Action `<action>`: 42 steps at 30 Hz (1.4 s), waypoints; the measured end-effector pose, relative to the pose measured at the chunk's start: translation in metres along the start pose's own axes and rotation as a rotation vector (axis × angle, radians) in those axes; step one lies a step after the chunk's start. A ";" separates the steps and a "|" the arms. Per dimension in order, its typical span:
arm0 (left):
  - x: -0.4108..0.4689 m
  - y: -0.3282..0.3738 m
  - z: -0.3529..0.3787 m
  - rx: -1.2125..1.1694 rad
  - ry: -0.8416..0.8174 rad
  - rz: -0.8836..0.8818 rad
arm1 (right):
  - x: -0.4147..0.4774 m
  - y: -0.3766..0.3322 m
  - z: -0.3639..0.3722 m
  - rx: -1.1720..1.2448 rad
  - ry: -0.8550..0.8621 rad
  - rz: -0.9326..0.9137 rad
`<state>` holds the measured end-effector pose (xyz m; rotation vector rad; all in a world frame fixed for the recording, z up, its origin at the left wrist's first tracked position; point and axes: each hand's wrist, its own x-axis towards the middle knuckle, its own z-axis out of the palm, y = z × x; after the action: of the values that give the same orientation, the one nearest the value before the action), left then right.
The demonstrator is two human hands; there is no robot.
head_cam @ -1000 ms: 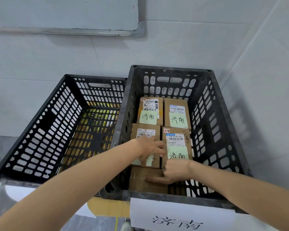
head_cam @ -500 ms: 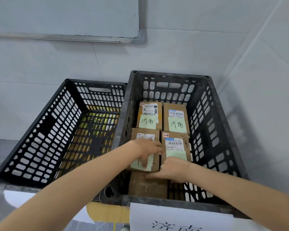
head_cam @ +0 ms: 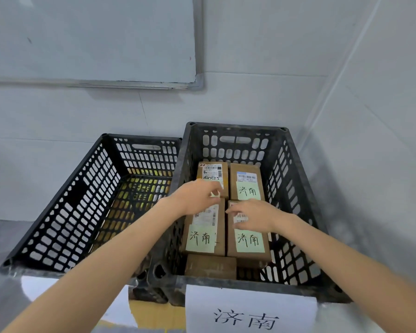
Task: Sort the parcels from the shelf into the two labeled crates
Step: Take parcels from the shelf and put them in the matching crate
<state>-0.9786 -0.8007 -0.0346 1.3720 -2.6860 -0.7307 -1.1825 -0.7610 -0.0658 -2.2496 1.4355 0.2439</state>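
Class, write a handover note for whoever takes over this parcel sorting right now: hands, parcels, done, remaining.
Left hand: loosely curled, holding nothing, over the near-left parcel.
Right hand: fingers spread, empty, over the near-right parcel.
Done: right crate holds five parcels, four showing green 济南 notes, plus one plain parcel.
Left crate shows no parcels.
Remaining: shelf out of view, so unknown.
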 end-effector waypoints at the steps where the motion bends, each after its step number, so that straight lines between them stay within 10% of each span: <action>1: -0.004 0.001 -0.006 -0.006 0.067 -0.006 | -0.002 0.000 -0.007 0.009 0.056 0.022; 8: -0.045 0.001 -0.043 0.041 0.436 -0.029 | -0.013 -0.022 -0.058 0.115 0.407 0.041; 19: -0.167 -0.034 -0.090 0.178 0.684 -0.278 | 0.007 -0.146 -0.115 0.008 0.511 -0.148; 42: -0.865 0.015 0.001 0.273 1.007 -1.364 | -0.115 -0.762 0.074 0.150 0.144 -1.141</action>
<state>-0.4640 -0.1233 0.1225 2.5579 -0.8922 0.3775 -0.5460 -0.3657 0.1274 -2.5838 0.0471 -0.3838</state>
